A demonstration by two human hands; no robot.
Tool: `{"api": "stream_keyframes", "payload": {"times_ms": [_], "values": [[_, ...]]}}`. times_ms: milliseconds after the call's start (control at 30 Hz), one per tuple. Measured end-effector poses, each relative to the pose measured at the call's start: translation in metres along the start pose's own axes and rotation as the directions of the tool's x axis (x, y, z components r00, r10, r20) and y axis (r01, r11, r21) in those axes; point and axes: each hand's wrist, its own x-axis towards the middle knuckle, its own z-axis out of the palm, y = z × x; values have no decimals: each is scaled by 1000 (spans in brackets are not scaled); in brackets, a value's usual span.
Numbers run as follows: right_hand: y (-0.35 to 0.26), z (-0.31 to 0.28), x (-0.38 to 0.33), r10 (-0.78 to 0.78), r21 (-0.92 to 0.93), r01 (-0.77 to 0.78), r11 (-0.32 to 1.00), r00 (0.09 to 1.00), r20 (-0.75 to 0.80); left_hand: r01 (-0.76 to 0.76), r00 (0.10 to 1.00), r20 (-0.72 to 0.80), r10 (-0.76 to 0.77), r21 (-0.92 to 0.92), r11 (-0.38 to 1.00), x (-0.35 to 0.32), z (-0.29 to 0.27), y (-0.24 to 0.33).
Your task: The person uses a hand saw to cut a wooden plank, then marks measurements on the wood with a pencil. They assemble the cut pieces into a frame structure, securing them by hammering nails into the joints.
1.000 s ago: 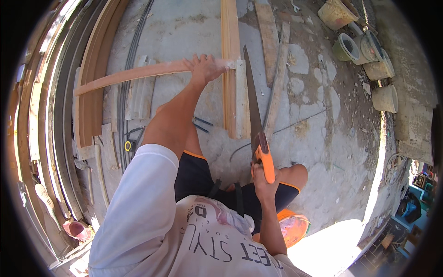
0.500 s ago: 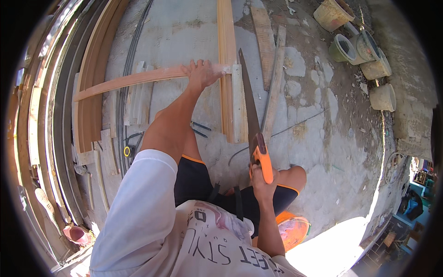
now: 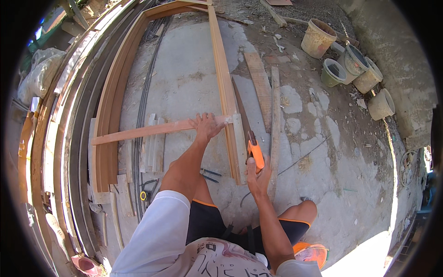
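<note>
A reddish wooden slat (image 3: 152, 130) lies across the two long sides of a wooden frame (image 3: 222, 76). My left hand (image 3: 206, 126) presses on the slat near its right end, fingers spread over its far edge. Alongside the frame's right side runs a pale wooden strip (image 3: 239, 145). My right hand (image 3: 258, 177) is wrapped round the orange handle of a handsaw (image 3: 256, 154). Its dark blade points away from me, just right of the frame. The strip and the frame hide part of the blade, so I cannot tell whether it touches the wood.
Long boards (image 3: 69, 134) are stacked at the left. Pliers (image 3: 210, 174) and a tape measure (image 3: 144, 195) lie on the concrete. Loose planks (image 3: 275, 111) lie right of the saw. Several dirty buckets (image 3: 318, 39) stand along the right wall; an orange container (image 3: 310, 254) is beside my right leg.
The saw and my right hand have moved forward, away from me, relative to the slat. My left hand stays on the slat. The view has tilted up, showing the frame's far end.
</note>
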Motion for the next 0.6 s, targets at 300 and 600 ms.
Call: {"api": "stream_keyframes", "payload": {"times_ms": [300, 600], "values": [[-38, -79, -83, 187, -347, -157, 925, 981, 57, -40, 999, -24, 39, -26, 999, 4, 8, -10], [-36, -37, -8, 229, -197, -212, 957, 971, 71, -15, 1000, 9, 15, -13, 1000, 0, 2, -1]]}}
